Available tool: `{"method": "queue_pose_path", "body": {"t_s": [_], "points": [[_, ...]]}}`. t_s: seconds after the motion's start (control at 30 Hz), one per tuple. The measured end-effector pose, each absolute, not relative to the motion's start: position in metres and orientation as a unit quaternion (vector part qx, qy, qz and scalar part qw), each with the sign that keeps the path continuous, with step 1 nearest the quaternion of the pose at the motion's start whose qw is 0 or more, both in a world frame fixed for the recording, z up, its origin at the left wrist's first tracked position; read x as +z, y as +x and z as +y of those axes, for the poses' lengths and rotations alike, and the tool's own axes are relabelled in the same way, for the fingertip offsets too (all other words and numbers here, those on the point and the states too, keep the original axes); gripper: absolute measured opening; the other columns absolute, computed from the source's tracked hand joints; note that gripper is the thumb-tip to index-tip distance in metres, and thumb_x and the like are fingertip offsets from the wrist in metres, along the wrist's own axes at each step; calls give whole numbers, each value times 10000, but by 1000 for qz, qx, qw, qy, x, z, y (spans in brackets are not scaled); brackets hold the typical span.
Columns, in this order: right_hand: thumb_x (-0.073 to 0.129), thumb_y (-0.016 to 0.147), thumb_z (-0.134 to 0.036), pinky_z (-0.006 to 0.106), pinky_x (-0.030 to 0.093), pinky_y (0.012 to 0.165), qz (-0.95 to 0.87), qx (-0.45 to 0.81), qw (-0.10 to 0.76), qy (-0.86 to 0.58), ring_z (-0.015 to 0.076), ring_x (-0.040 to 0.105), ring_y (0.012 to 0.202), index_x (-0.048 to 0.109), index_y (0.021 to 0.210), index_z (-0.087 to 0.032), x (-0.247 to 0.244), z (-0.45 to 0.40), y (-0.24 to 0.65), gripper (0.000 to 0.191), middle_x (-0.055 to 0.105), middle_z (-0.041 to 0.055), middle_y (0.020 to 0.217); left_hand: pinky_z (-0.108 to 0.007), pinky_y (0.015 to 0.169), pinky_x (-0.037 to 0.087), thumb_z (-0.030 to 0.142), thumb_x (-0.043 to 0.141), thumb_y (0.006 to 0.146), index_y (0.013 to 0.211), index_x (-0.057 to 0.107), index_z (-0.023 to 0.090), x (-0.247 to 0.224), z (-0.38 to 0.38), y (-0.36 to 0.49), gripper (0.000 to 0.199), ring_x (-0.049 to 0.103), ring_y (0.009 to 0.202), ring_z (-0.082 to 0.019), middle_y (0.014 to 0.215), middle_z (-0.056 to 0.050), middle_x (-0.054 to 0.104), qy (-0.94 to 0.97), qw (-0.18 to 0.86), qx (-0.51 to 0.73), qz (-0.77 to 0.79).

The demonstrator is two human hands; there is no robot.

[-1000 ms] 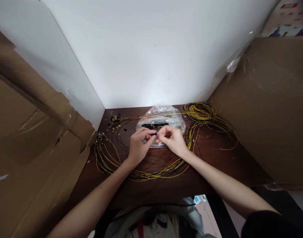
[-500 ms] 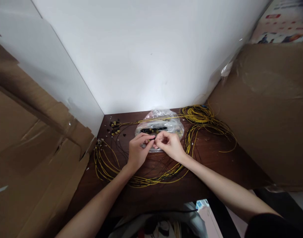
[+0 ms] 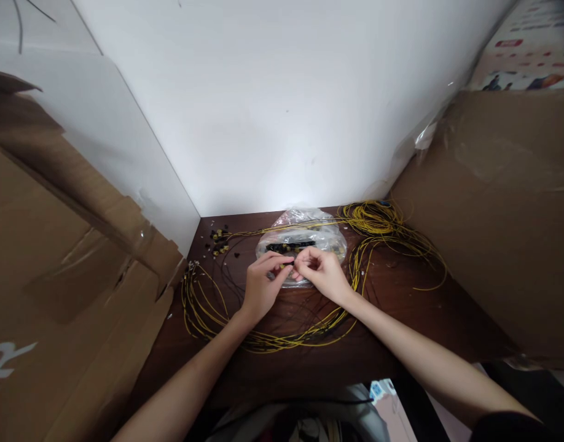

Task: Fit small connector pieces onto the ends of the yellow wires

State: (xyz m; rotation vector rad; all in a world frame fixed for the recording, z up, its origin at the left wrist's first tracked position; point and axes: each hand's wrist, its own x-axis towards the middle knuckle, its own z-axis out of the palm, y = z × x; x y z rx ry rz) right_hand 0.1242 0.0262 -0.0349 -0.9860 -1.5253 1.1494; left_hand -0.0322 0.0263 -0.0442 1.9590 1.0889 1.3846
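Observation:
My left hand (image 3: 263,285) pinches a small black piece (image 3: 289,263) between thumb and fingertips; it looks like a connector housing, but it is too small to be sure. Right beside it, my right hand (image 3: 327,276) is closed in a pinch, its fingertips meeting those of the left. What the right fingers hold is too small to make out. Behind both hands lies an open clear plastic bag (image 3: 305,216) with black and yellow parts (image 3: 293,245) in it. A loop of yellow and black wires (image 3: 282,339) runs along the table under my forearms.
A coil of yellow wire (image 3: 372,216) lies at the back right. Yellow-and-black connectors (image 3: 220,234) and tiny scraps are scattered at the back left. Cardboard (image 3: 93,276) flanks the left side, a large carton (image 3: 503,215) the right, and a white wall (image 3: 282,116) stands behind.
The camera view has shifted slightly, so everything sits a little lower and to the right. Both hands keep their pinch at the same spot over the bag's front.

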Motion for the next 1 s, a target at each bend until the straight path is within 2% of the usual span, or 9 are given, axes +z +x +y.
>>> {"method": "queue_pose_path", "body": {"t_s": [0.2,0.43,0.7,1.0], "points": [[540,803,-271,265,499,574,-675,387,467,-420,140,601,558,567,758,-177,-35,24,126,108,629,14,628,-225,581,429,137,611,760,856,702,171,-44,26,-31,137,542,636,-112,816,-46,645,717,247,514,402],[525,770,-190,228,423,568,-733,249,462,-433,120,528,574,548,690,-168,-32,22,126,86,569,1,622,-219,574,418,117,617,746,843,708,156,-45,27,-28,139,522,603,-100,765,-38,641,717,250,514,399],[522,772,-199,233,439,559,-701,311,463,-445,126,548,563,557,704,-164,-30,25,128,84,593,7,607,-223,582,419,156,605,766,862,706,176,-48,29,-27,141,522,619,-101,805,-39,641,713,273,515,391],[539,701,-158,209,390,510,-715,291,446,-452,103,502,533,561,648,-158,-26,23,130,57,565,-11,588,-204,544,396,146,594,768,880,693,174,-49,27,-25,152,488,599,-88,825,-39,607,706,279,518,395]]}}
